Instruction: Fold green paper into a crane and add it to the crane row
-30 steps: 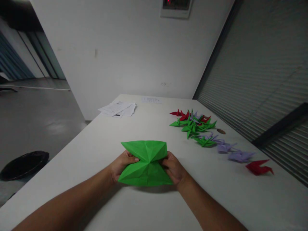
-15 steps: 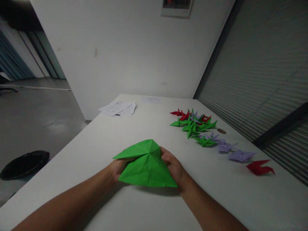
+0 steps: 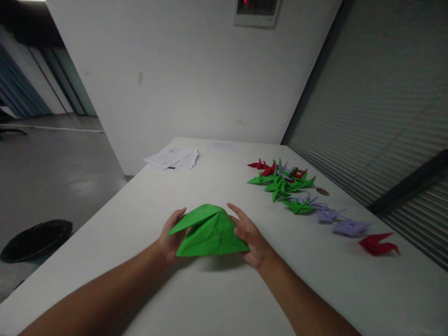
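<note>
A creased sheet of green origami paper [image 3: 213, 235], partly folded so its flaps bulge, is held up between both hands over the white table [image 3: 224, 303]. My left hand [image 3: 172, 235] grips it from the left, its fingers partly hidden behind the raised left flap. On the other side my right hand [image 3: 250, 238] holds the right edge, thumb over the near face and the index finger lifted off the paper. Some fingertips of both hands are out of sight behind the sheet.
Folded green paper cranes [image 3: 280, 186] lie heaped with red and purple ones at the right. Purple cranes [image 3: 350, 227] and a red crane [image 3: 378, 244] trail nearer. Printed sheets [image 3: 173, 158] lie at the back left. A black-lined bin [image 3: 37, 238] stands left of the table.
The green paper's near flap has tipped and its two sides have drawn closer together. My right hand's index finger has lifted, and more of my left hand's fingers show.
</note>
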`<act>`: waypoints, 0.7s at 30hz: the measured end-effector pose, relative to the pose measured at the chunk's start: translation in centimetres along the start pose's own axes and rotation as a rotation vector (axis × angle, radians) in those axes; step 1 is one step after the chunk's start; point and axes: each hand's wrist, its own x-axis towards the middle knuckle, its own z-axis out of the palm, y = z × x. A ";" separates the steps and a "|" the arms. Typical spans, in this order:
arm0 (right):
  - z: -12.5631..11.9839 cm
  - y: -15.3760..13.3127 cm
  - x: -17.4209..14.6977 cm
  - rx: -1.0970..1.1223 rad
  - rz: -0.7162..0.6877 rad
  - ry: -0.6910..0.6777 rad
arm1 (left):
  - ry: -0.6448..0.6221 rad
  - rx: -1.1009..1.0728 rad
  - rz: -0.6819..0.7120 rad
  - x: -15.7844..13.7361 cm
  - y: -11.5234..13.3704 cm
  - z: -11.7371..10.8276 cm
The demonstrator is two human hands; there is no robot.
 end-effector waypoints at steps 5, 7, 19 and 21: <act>-0.4 -0.3 0.1 -0.034 -0.019 0.040 | -0.072 -0.110 -0.141 0.4 0.4 0.0; -0.7 -0.5 0.0 -0.078 -0.026 0.082 | -0.063 -0.121 -0.089 0.4 0.7 -0.2; -2.2 -0.6 0.4 -0.345 -0.141 0.204 | 0.172 0.247 0.136 0.7 0.3 0.1; -2.4 -0.3 0.5 -0.396 -0.155 0.204 | 0.253 0.298 0.170 0.9 0.1 0.2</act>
